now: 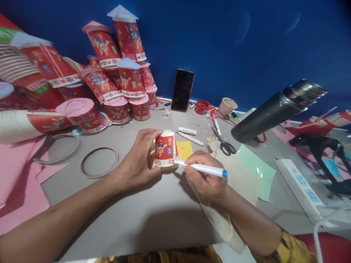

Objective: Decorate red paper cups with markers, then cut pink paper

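Observation:
My left hand (138, 160) is wrapped round a red and white paper cup (166, 149) that stands upside down on a yellow paper sheet (185, 149). My right hand (204, 175) grips a white marker with a blue end (204, 168); its tip touches the paper at the cup's rim on the right side. Both hands rest on the grey table (142, 204).
A heap of red paper cups with paper lids (120, 84) fills the back left. Two rings (99, 162) and pink paper (19, 182) lie at left. A phone (182, 90), scissors (225, 144), loose markers (187, 130), a black flask (276, 109), green paper (257, 170) and a power strip (298, 188) lie beyond and to the right.

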Tool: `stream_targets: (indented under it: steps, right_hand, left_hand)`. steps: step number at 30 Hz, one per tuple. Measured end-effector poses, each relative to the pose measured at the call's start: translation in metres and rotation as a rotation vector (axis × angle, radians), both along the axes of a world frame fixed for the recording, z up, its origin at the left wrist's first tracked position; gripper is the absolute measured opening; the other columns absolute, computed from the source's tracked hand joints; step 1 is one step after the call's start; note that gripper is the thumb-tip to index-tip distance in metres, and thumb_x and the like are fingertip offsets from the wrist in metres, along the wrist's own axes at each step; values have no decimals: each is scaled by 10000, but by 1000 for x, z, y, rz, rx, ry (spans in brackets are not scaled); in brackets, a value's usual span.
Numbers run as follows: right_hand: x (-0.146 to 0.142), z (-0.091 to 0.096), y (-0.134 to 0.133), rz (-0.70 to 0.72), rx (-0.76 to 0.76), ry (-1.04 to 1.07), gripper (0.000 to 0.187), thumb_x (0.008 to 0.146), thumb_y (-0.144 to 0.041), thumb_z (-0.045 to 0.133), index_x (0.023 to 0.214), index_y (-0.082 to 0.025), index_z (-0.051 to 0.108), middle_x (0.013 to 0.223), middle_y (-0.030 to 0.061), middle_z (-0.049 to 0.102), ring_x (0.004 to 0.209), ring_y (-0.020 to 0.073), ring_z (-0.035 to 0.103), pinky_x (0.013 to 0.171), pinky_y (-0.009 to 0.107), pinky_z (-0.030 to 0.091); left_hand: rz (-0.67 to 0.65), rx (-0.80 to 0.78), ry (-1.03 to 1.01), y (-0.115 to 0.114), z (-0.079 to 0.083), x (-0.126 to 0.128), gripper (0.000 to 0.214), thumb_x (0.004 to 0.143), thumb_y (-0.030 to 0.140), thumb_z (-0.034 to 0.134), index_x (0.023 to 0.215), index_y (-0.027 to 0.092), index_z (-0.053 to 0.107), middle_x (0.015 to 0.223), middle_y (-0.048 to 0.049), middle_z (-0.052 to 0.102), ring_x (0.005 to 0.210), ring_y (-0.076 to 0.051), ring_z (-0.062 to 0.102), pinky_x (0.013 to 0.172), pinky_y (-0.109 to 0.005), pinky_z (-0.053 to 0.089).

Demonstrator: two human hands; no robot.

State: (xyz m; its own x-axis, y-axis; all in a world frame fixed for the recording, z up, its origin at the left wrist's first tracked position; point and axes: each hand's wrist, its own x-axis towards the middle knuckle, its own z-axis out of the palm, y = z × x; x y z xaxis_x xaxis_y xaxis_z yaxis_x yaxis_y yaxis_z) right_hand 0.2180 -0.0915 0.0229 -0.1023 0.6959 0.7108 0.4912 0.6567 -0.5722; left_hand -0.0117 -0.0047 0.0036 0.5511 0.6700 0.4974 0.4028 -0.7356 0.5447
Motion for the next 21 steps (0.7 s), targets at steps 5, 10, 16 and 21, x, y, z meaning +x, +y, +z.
stream_targets:
  steps: [5,10,16,21]
  right_hand:
    - [-1,-4,1,17,4,-43,73,1044,-158,664,1024,-225,683,844,21,776,730,168,728,667,281,570]
    - [-1,-5,2,13,-16,-62,77,1054,-173,658,1004,-226,684,819,19,761,721,172,722,665,286,568]
    - [-1,-5,3,19,-25,-65,82,1051,-168,651,1016,-231,691,856,30,782,744,180,744,669,292,581]
    - [-1,-6,3,26,-36,-57,80,1055,-170,650,1018,-229,689,860,30,780,743,174,737,666,285,571]
  left_hand:
    - [0,9,16,0,-2,-1,839,812,197,754,1567,266,394,1467,-155,504,1389,-382,578,1143,-583,592]
    - [-10,12,16,0,-2,-1,826,826,198,742,1570,257,390,1481,-163,498,1404,-385,568,1157,-588,581]
    - [-20,16,12,0,0,-1,773,874,266,743,1565,247,397,1470,-164,501,1402,-379,574,1160,-576,578]
    - [-15,14,10,0,0,-1,785,865,275,761,1563,249,403,1463,-164,511,1397,-384,579,1157,-583,579]
